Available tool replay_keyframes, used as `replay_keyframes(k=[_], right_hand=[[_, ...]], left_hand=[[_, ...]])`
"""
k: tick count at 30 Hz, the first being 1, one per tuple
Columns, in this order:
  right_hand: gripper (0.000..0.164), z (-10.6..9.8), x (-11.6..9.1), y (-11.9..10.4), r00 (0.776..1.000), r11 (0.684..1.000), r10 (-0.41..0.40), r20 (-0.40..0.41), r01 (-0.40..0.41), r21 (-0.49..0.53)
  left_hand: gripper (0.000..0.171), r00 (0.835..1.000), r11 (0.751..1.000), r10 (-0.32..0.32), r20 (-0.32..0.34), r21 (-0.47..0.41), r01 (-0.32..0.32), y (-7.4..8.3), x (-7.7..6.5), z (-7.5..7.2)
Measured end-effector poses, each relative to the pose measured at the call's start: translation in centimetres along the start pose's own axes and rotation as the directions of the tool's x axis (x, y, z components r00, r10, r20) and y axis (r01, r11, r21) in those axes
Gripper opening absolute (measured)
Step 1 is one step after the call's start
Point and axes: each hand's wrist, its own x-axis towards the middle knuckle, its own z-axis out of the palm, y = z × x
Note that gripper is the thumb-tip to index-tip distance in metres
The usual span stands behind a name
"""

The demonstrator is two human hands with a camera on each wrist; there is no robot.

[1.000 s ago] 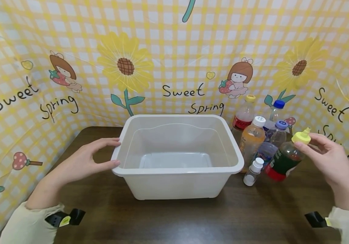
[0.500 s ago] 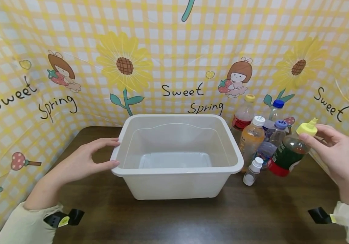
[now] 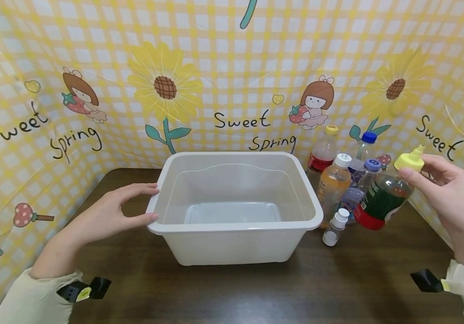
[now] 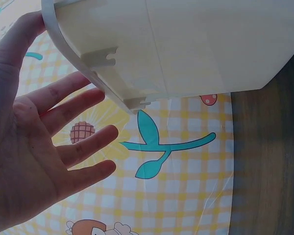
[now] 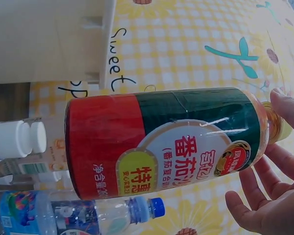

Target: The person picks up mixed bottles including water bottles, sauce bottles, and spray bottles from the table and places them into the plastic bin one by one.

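A ketchup bottle (image 3: 383, 198) with a yellow nozzle cap and a red and green label leans in my right hand (image 3: 452, 193). Thumb and fingers pinch it at the neck, just under the cap; its base appears raised off the table. In the right wrist view the label of the ketchup bottle (image 5: 161, 142) faces the camera. My left hand (image 3: 108, 216) touches the left rim of a pale plastic bin (image 3: 236, 245) with thumb and fingertips. The left wrist view shows the left hand (image 4: 54, 112) with its fingers spread and mostly straight, against the bin's rim.
Right of the bin stand an orange-tinted bottle (image 3: 333, 184), a red-labelled bottle (image 3: 322, 155), a small white-capped bottle (image 3: 335, 229) and clear blue-capped bottles (image 3: 367, 173). A checked cloth (image 3: 232, 67) hangs behind the dark wooden table (image 3: 236, 292).
My right hand has lifted the ketchup bottle upward and slightly to the right, away from the small white-capped bottle. The left hand stays on the bin's rim.
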Motion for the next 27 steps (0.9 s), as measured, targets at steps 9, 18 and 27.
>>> replay_keyframes(k=[9,18,27], right_hand=[[0.029,0.2,0.7,-1.6,0.997,0.997,-0.072,0.0,0.072,0.017],[0.028,0.4,1.7,-3.4,0.996,0.997,-0.073,0.043,0.072,0.025],[0.03,1.2,2.7,-5.3,0.987,0.99,-0.139,0.078,0.138,0.024]], left_hand=[[0.053,1.0,1.0,-0.003,-0.002,0.003,0.003,0.1,0.0,0.0],[0.053,1.0,1.0,0.0,-0.002,0.007,0.0,0.1,0.0,-0.1],[0.052,1.0,1.0,0.007,-0.006,0.006,-0.007,0.2,-0.1,0.0]])
